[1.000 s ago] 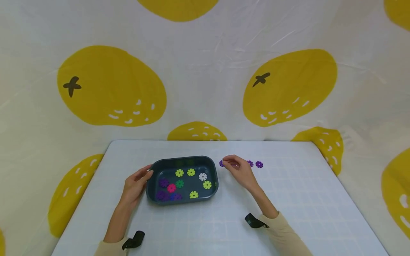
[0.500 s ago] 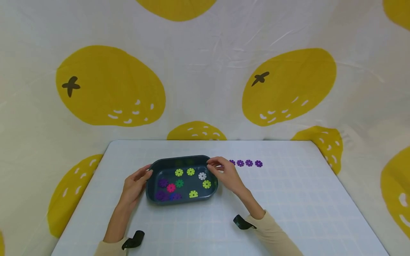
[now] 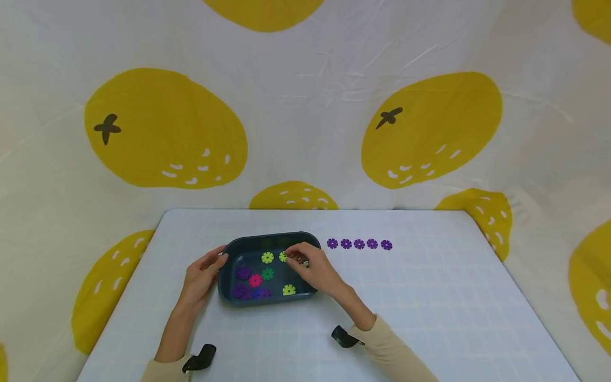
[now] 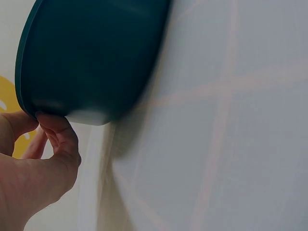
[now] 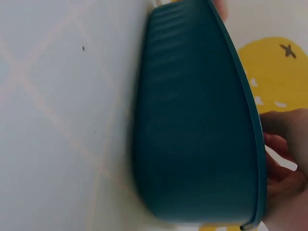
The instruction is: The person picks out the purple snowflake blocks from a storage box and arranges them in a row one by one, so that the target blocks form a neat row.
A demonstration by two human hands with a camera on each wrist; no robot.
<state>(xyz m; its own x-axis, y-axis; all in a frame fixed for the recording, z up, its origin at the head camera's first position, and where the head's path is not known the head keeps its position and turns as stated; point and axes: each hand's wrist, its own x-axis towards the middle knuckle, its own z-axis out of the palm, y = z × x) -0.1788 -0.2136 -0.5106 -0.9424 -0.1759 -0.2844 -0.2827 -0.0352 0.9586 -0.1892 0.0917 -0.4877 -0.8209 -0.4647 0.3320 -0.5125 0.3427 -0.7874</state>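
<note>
A dark teal tray (image 3: 272, 301) holds several flower-shaped discs in different colours. My left hand (image 3: 199, 277) grips the tray's left end, thumb on the rim and fingers bent against the outer wall, as the left wrist view shows. My right hand (image 3: 312, 268) reaches over the tray's right side, fingers bent downward and fingertips right at a yellow disc (image 3: 282, 257). It covers the white disc and another yellow one for the most part. In the right wrist view, the tray's wall (image 5: 197, 120) hides the fingertips; I cannot tell whether they pinch the disc.
Several purple discs (image 3: 359, 244) lie in a row on the white table (image 3: 429, 297), right of the tray. Inside the tray are a pink disc (image 3: 255, 280), a green disc (image 3: 268, 274) and purple ones (image 3: 244, 273). A lemon-print curtain (image 3: 305, 106) hangs behind the table.
My right hand has moved left from the purple row, past the tray's right rim, to above the discs inside. The purple row is now uncovered. My left hand stays on the tray.
</note>
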